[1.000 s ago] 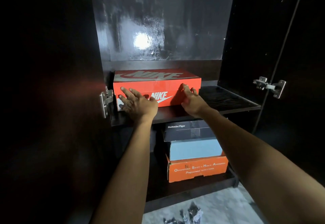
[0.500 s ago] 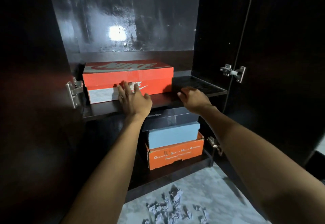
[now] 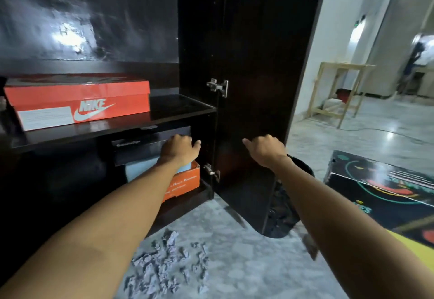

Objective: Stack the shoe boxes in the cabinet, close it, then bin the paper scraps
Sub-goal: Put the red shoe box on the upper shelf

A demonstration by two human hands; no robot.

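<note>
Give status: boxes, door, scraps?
Boxes look stacked: the red Nike box sits on the upper shelf, three more are piled below. In hand: the right hand is at the open cabinet door, apparently to swing it; the left hand holds nothing. Left: paper scraps lie on the floor, black bin behind the door.

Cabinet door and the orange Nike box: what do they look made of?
Cabinet door: likely laminated board, dark glossy brown; flat panel on metal hinges. Orange Nike box: printed cardboard, matte, with folded lid edges and a paper label.
</note>
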